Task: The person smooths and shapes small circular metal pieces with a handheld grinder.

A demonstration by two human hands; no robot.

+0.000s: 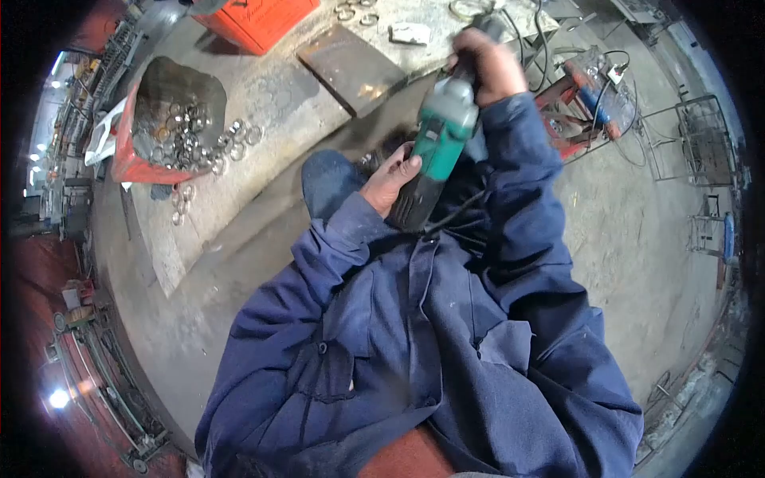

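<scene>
A green power grinder [444,139] with a black rear end and a grey metal head is held slantwise in front of my body. My left hand [390,182] is wrapped around its lower body, thumb on the side. At the dark upper end my right hand [496,68] is closed, a little smeared by motion; its fingertips are partly hidden. A dark cord hangs near the grinder's lower end. Just beyond the tool, a dark metal plate [353,68] lies on the worktable [239,187].
On the left, a red container [127,151] lies with many shiny metal rings [185,131] spilling out. An orange-red box [263,24] stands at the back. A white block [410,33] and more rings lie nearby. Red equipment with cables [578,99] stands right.
</scene>
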